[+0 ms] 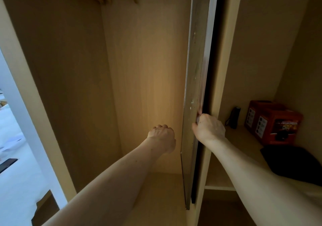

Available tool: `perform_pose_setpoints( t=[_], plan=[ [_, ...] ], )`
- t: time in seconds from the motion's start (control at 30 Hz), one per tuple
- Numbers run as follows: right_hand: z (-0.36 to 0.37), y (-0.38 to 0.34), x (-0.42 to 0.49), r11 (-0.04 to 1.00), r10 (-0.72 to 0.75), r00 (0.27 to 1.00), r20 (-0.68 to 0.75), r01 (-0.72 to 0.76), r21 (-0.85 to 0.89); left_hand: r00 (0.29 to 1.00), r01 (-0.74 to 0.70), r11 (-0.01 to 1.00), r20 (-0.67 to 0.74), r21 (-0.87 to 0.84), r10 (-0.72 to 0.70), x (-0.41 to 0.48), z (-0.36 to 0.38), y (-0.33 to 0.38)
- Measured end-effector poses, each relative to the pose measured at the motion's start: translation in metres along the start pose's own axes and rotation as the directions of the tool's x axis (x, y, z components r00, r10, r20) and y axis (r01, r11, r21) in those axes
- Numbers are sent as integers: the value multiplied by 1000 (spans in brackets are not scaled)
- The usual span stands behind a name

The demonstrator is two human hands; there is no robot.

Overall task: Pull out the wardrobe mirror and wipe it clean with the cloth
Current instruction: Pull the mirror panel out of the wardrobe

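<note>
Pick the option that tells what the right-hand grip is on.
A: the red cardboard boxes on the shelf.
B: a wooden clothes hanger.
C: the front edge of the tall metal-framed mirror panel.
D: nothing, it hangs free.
C: the right-hand grip has its fingers curled round the front edge of the tall metal-framed mirror panel.
</note>
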State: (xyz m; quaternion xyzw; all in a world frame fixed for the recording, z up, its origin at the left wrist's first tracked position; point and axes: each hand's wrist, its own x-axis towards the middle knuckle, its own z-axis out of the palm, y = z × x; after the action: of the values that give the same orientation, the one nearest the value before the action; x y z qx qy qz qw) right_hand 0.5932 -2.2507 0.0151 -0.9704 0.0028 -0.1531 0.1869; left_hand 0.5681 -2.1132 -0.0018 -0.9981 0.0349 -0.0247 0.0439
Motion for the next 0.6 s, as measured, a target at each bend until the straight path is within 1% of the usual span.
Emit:
perform_pose_setpoints(
  t=[0.2, 0.37, 0.47, 0.6],
  plan=[
    [8, -4, -2, 993, 59, 998, 0, -59, 102, 1000, -8, 1000, -18, 7, 8, 4, -2, 7],
    [7, -1, -5, 987, 87, 996, -9, -85, 134, 999, -38, 999, -31, 23, 38, 3, 1, 14],
    [4, 2, -12, 986, 81, 997, -9, -78, 146, 999, -37, 999, -30, 23, 38, 3, 2, 15],
    [-1, 9, -27, 989, 28, 1000, -11, -26, 143, 999, -32, 999, -31, 19, 32, -1, -1, 18]
  ],
)
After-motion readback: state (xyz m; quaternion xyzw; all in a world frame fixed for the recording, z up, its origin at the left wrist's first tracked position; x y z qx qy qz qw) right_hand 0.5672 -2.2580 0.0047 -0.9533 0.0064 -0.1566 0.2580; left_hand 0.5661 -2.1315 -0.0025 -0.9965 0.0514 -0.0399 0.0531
